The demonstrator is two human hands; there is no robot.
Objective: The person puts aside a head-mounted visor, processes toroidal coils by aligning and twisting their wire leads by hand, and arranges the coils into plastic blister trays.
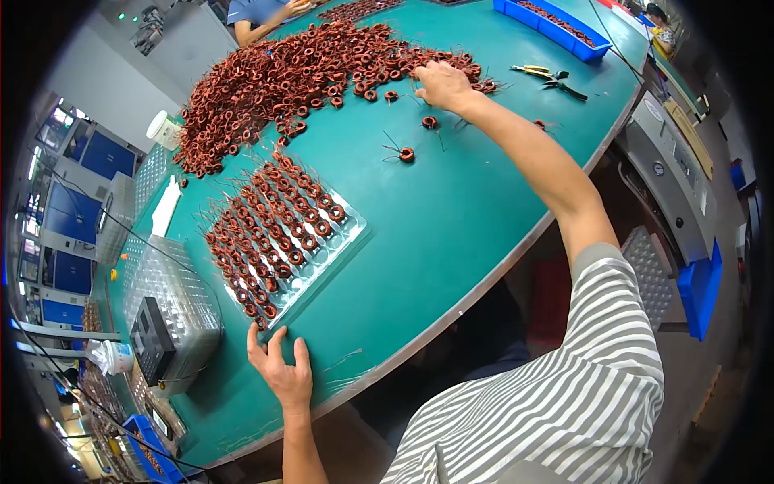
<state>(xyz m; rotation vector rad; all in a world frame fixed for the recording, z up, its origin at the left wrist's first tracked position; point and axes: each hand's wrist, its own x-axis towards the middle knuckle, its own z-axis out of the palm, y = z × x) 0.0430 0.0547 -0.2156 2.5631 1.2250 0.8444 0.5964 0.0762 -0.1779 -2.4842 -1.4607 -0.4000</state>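
Note:
My left hand (282, 375) rests at the near corner of a clear plastic tray (355, 223), fingers spread, with a fingertip against the corner coil. Rows of copper-wound ring coils (278, 214) with thin wire leads fill most of this tray; some pockets along its right side hold none. Far out, my right hand (445, 85) is at the right end of a big heap of the same coils (282, 73). Its fingers are bent together and pointing down, and what they hold is hidden. Single coils (406, 154) lie on the green table nearby.
Pliers (560, 81) lie right of my right hand, below a blue bin (556, 32) of coils. Stacked clear trays (173, 298), a black box (150, 340) and a white tub (164, 129) stand left. Another person's arm (258, 31) is across the green table (435, 242).

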